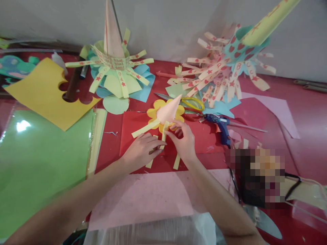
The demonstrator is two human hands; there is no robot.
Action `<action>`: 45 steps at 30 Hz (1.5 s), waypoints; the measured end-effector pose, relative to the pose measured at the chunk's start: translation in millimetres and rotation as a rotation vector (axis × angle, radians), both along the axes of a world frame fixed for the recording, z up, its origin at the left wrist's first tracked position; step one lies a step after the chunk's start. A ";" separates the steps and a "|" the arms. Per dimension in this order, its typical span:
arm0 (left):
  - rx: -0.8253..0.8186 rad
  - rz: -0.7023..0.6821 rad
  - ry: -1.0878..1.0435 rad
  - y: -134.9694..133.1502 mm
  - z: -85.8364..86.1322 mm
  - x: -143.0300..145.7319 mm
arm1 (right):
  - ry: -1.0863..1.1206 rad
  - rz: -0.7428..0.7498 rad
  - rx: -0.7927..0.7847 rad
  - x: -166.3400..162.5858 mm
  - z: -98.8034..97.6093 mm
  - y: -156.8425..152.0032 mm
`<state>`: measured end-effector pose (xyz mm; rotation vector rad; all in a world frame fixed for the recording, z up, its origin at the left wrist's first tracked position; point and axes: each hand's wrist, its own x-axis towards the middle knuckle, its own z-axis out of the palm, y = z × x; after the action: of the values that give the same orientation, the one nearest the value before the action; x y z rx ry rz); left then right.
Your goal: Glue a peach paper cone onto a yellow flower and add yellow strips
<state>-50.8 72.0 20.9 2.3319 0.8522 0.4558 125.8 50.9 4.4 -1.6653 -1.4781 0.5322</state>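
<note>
A pink paper cone [169, 109] stands tilted on a yellow flower-shaped cutout [154, 112] on a red sheet [133, 129]. Pale yellow paper strips [145, 128] stick out from under the cone. My right hand [184, 140] pinches one strip at the cone's base with fingers closed. My left hand [141, 150] lies just left of it, fingers pressed together on a strip near the red sheet's middle.
Two finished cone-and-strip paper crafts stand at the back, one left [114, 64], one right [230, 64]. Yellow-handled scissors [190, 102] and a blue glue gun [221, 124] lie right of the cone. Yellow [43, 92], green [38, 160] and pink [143, 197] sheets surround.
</note>
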 end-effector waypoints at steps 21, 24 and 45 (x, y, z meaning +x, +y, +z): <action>-0.033 0.008 0.029 1.3 -0.8 0.6 | -0.190 0.103 0.110 -0.7 0.0 0.5; -0.029 0.001 0.047 1.0 -0.9 0.3 | -0.198 0.104 0.114 -0.3 0.1 0.4; -0.081 0.010 0.037 1.6 -1.1 1.0 | -0.113 0.073 0.129 0.2 1.3 -0.9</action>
<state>-49.7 73.7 19.8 2.2691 0.8842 0.3760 126.0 50.0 5.8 -1.5671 -1.6251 0.3791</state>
